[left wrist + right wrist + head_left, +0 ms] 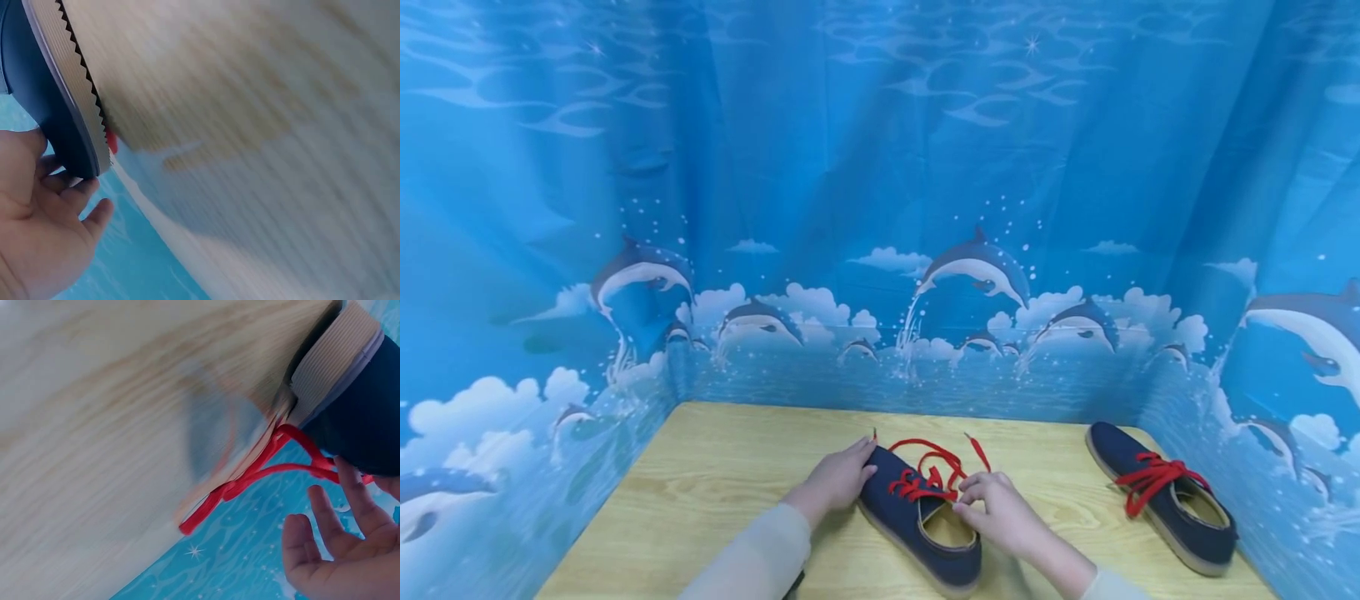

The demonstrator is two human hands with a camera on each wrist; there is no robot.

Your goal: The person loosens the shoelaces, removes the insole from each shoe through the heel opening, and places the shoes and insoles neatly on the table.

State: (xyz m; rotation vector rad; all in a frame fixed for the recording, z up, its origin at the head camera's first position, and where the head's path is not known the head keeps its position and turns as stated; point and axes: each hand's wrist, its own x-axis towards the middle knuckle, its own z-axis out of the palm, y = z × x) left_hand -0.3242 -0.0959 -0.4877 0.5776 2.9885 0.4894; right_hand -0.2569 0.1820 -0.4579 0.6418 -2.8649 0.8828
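A dark navy shoe [898,533] with a pale ribbed sole rests on the table, its toe pointing away to the upper left. My left hand [842,479] grips the toe, and in the left wrist view its fingers [80,195] curl around the toe end. At the shoe's opening my right hand [1000,512] pinches the red shoelace [936,493] between thumb and index finger. The right wrist view has that hand's other fingers [325,519] spread apart from the lace. Loose lace ends trail over the table beyond the shoe.
A second navy shoe [1210,533], its red lace [1153,479] tied in a bow, stands at the right of the wood-grain table [700,500]. A blue dolphin-print curtain [865,192] surrounds the table at the back and sides.
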